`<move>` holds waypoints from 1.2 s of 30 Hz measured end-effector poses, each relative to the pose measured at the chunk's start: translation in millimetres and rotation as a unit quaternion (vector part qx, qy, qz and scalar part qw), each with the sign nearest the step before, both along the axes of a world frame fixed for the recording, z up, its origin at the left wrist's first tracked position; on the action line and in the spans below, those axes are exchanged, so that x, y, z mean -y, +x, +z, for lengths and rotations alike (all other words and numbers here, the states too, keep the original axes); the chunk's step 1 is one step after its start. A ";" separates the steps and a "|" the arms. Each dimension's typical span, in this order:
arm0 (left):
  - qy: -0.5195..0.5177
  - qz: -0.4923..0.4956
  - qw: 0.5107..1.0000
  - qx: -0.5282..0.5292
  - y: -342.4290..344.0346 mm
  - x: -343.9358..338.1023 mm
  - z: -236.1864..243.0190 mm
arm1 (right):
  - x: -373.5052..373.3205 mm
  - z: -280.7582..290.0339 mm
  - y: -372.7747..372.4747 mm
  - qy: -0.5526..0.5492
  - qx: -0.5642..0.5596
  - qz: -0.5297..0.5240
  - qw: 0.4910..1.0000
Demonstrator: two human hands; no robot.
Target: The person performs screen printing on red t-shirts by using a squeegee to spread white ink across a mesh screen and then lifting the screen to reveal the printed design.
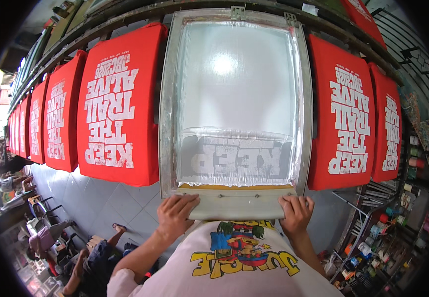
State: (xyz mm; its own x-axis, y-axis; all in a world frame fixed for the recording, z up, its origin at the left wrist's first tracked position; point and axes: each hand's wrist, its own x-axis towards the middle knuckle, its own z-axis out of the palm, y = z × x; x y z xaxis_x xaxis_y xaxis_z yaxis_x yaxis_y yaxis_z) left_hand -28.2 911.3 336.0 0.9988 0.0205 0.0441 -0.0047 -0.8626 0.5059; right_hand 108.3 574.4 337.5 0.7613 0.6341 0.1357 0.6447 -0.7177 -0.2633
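Note:
A wide squeegee (236,210) with a grey holder and a thin amber blade lies across the near end of a screen-printing frame (168,109). My left hand (177,214) is wrapped round its left end, and my right hand (296,213) grips the right end. White ink (239,74) coats the far, larger part of the mesh and smears its sides. In the near part, pale block lettering (234,158) shows through the mesh, bordered by an ink ridge. Two metal clips (237,13) sit at the frame's far edge. Whatever lies beneath the screen is mostly hidden.
Red printed fabric panels hang in a row on both sides, the closest at left (118,104) and right (340,114). A rail (125,14) runs behind them. Ink jars (372,232) and a metal rack (358,218) stand at lower right. Other people (88,262) are at lower left.

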 end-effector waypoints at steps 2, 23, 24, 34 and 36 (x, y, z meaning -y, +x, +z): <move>0.002 0.011 1.000 0.004 -5.5 6.0 -16.9 | 0.0 -10.5 -9.2 -0.005 0.010 -0.018 1.000; 0.076 0.010 0.981 0.180 318.4 -135.4 -80.6 | -138.8 -70.8 323.2 0.095 0.187 0.045 0.977; 0.082 0.052 0.979 0.177 348.0 -136.9 -78.3 | -143.6 -74.1 354.5 0.086 0.173 0.042 0.980; 0.107 -0.001 0.989 -0.099 462.3 -192.9 40.6 | -181.6 58.3 448.6 -0.167 -0.041 0.006 0.985; 0.167 0.015 0.985 -0.046 393.4 -176.4 28.6 | -159.4 68.3 380.7 -0.155 -0.003 0.048 0.987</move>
State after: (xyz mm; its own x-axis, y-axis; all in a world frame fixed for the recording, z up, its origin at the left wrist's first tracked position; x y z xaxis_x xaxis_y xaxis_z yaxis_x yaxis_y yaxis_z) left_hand 365.2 1087.7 364.6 0.9981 0.0492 -0.0367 0.0553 -0.9801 0.1908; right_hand 489.0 733.8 405.7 0.6957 0.7138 -0.0807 0.7129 -0.6998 -0.0447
